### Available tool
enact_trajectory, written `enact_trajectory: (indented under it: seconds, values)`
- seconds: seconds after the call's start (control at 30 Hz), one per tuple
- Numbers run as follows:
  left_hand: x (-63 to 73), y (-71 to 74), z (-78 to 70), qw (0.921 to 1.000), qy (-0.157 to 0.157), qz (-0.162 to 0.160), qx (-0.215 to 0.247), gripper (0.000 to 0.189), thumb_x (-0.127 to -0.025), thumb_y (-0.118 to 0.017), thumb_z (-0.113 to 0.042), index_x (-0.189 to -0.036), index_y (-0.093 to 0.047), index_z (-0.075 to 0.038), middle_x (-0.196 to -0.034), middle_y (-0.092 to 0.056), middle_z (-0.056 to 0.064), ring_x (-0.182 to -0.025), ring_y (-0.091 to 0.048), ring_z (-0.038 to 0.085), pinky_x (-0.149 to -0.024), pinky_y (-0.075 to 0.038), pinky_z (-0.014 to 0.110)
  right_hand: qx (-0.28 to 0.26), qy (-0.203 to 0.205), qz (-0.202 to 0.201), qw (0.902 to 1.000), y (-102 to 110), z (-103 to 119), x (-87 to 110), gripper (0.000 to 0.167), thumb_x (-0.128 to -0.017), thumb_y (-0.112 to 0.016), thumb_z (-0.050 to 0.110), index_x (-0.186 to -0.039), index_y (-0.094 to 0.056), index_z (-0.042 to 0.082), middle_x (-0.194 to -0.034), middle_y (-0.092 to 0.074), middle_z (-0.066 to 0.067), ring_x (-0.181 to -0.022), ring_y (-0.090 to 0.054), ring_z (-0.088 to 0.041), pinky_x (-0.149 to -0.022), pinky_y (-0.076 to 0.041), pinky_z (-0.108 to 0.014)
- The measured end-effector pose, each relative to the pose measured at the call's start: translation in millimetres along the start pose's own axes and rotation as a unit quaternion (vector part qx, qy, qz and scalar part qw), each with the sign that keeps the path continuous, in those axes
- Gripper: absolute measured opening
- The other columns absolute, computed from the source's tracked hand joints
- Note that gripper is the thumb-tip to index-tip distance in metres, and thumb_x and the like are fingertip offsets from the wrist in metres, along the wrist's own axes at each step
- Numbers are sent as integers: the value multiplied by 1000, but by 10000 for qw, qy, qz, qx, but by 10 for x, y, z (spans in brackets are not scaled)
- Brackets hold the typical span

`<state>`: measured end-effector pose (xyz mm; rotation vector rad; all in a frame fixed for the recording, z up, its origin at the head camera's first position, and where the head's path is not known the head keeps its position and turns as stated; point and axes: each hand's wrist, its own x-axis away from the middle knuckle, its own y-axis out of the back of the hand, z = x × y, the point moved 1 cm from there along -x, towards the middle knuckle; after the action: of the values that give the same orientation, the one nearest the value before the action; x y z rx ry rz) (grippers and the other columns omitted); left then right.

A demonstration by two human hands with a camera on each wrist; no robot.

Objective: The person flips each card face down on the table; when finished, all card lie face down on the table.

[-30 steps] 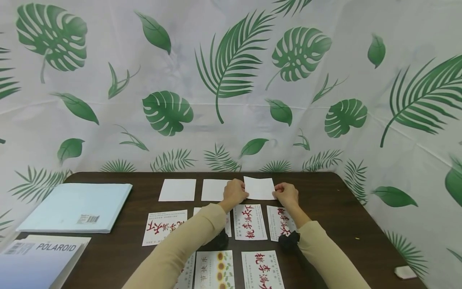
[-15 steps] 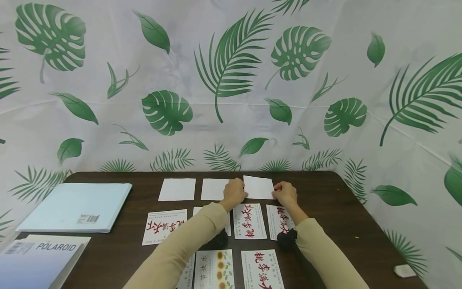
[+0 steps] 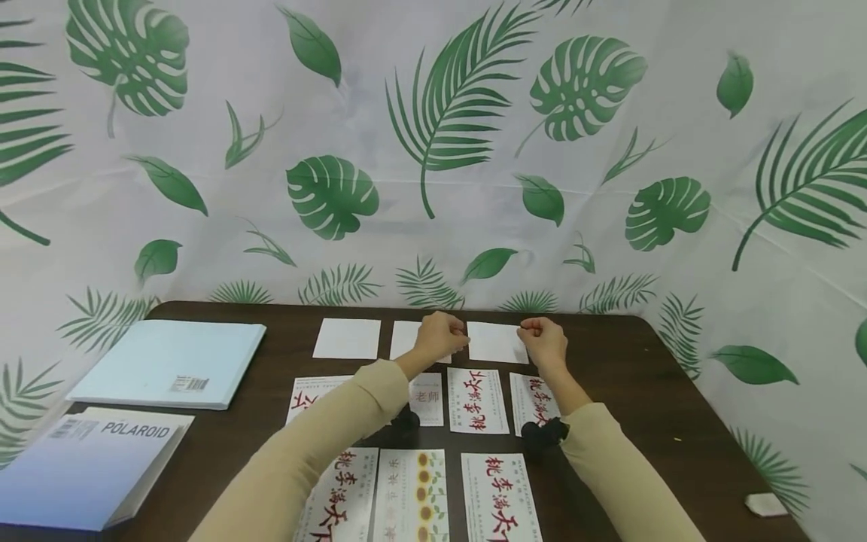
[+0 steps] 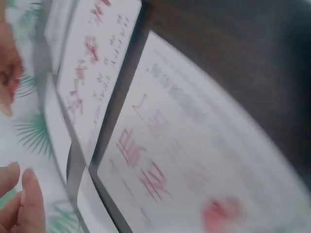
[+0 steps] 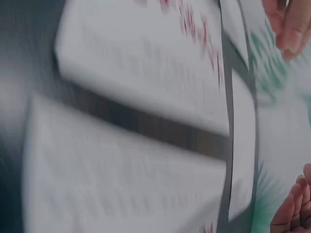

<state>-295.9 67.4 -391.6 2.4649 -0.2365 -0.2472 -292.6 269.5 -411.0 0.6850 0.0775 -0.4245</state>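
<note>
In the head view a blank white card (image 3: 496,343) lies flat at the right end of the back row. By its left edge hovers my left hand (image 3: 437,337), fingers loosely bent and holding nothing, partly covering the middle blank card (image 3: 405,336). My right hand (image 3: 546,345) is at the card's right edge, fingertips over its upper corner, with no grip visible. The left wrist view catches my left fingers (image 4: 30,201) apart from any card. In the blurred right wrist view, my right fingers (image 5: 294,206) hold nothing visible.
Another blank card (image 3: 347,339) lies at the row's left. Nearer are rows of printed cards, including a red-lettered card (image 3: 477,400) and a sunflower card (image 3: 412,497). Left are a pale blue folder (image 3: 183,357) and a POLAROID box (image 3: 88,467); a small white object (image 3: 765,504) sits right.
Both hands have let go of the right blank card, which now lies flatter. My left hand has risen slightly off its edge. The head view has shifted a little.
</note>
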Motion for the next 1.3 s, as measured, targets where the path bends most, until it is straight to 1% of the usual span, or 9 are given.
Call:
enact_trajectory:
  seconds: [0.07,0.2,0.33,0.43,0.67,0.8,0.93,1.17,1.3]
  values:
    - [66,154,46,9988,187,131,425,31,-83,-70,-11,-110,-66,4,-88,-71,12,-72,-70,17,-63,-55,22,-242,-70,131,9996,-50,112,79,17,-84,-66,10,-96,-67,-2,-75,-60,-6,-67,-50,-12,-62,-40,-23]
    - [267,469,234,9934,527,243,985,37,-83,-70,-11,-116,-62,3,-97,-69,14,-78,-69,19,-65,-56,22,-709,-135,599,9956,-252,335,323,17,-84,-66,9,-98,-66,-1,-76,-58,-2,-65,-47,-7,-55,-39,-16]
    - [506,806,475,9894,779,179,1213,40,-85,-68,-9,-121,-59,5,-104,-66,18,-83,-69,23,-71,-57,25,-1295,-52,1123,9852,-499,589,579,16,-85,-65,6,-98,-65,-2,-77,-58,-4,-64,-48,-8,-52,-41,-15]
    - [687,1060,665,9900,934,18,1058,42,-85,-69,-10,-123,-57,4,-109,-64,19,-86,-69,27,-72,-57,28,-1595,69,1468,9762,-697,775,744,15,-84,-66,4,-98,-64,-3,-76,-57,-4,-63,-48,-8,-51,-41,-14]
    - [1076,1480,1067,9920,1209,-318,-148,46,-84,-71,-17,-124,-57,1,-111,-65,18,-94,-65,28,-76,-56,35,-1452,621,2001,9670,-1090,1072,1040,15,-81,-68,5,-94,-66,-2,-73,-58,-3,-62,-48,-7,-52,-40,-15]
    - [1235,1592,1231,9892,1315,-296,-573,49,-81,-73,-15,-123,-57,3,-109,-64,18,-95,-60,28,-76,-54,37,-1268,862,2355,9597,-1259,1131,1181,14,-80,-69,2,-92,-65,-2,-73,-58,-2,-63,-50,-7,-54,-45,-16]
    - [1290,1584,1341,9874,1357,-226,-778,53,-76,-77,-14,-122,-57,5,-104,-64,17,-89,-58,25,-73,-51,37,-966,948,2653,9546,-1388,1132,1226,17,-79,-69,0,-95,-64,-2,-72,-57,-1,-60,-52,-7,-54,-49,-17]
    - [1330,1539,1413,9847,1412,-199,-999,56,-72,-80,-14,-120,-59,5,-102,-66,15,-91,-59,26,-80,-50,42,-290,1078,2913,9501,-1493,1181,1252,26,-76,-73,0,-100,-63,-3,-70,-57,-2,-48,-49,-6,-46,-46,-17]
    - [1336,1542,1437,9848,1342,-263,-1071,55,-70,-81,-12,-118,-60,5,-101,-66,15,-92,-60,27,-81,-49,43,234,1328,2937,9463,-1515,1238,1260,28,-75,-76,5,-99,-62,0,-72,-55,-1,-54,-49,-8,-51,-45,-19]
